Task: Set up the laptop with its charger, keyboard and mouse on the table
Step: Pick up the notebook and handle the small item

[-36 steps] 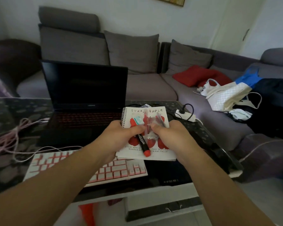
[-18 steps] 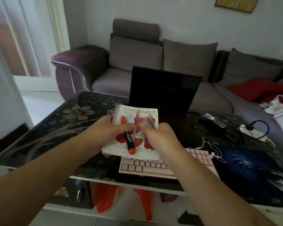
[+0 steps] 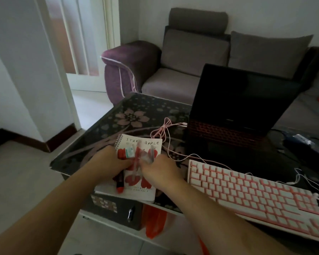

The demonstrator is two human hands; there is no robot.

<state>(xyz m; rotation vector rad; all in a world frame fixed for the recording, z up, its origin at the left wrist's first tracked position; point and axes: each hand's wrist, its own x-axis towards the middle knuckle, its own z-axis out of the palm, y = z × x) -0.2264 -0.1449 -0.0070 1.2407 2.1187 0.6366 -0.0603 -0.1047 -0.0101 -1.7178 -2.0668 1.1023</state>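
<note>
Both my hands pinch pens over the spiral notebook point(image 3: 136, 162): left hand point(image 3: 110, 162), right hand point(image 3: 160, 170). Right of the notebook lies the pink keyboard point(image 3: 256, 196); beyond the keyboard stands the open laptop point(image 3: 238, 107).

A black laptop point(image 3: 234, 115) is standing open on the dark floral glass table point(image 3: 136, 115), its screen dark. A flat pink-and-white keyboard point(image 3: 256, 196) is lying just in front of it, angled along the near edge.

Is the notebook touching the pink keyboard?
Apart. The head view shows dark table between the notebook and the pink keyboard; the right hand sits over that gap.
</note>
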